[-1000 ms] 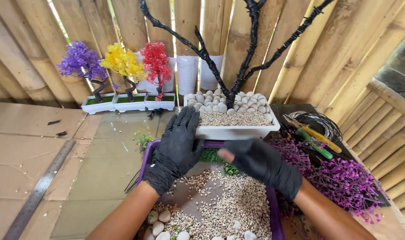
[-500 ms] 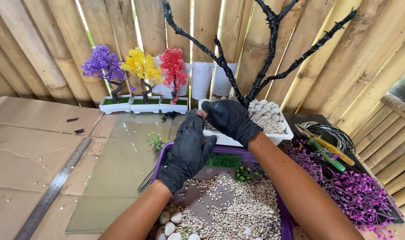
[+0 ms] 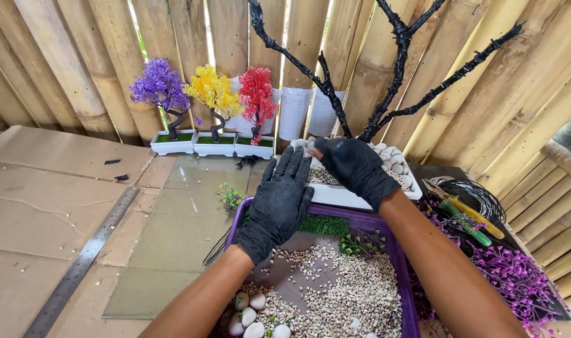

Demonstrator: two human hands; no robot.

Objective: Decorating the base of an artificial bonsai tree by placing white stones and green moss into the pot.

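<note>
Both my forearms reach away from me, bare to the wrists, both hands in black gloves. My left hand (image 3: 279,203) lies flat, fingers spread and pointing far. My right hand (image 3: 355,168) lies farther, palm down, fingers curled leftward, grip not closed.

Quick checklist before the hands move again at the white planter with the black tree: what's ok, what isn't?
1. Right hand on the gravel inside the white planter: ok.
2. Left hand flat against the planter's near wall, fingers spread: ok.
3. Black tree upright in the planter: ok.
4. Whether the right hand holds any gravel: cannot tell, palm faces down.
5. Purple tray under the wrists with gravel and white stones: ok.
6. Pliers and wire coil beside the planter, apart from the hands: ok.
</note>
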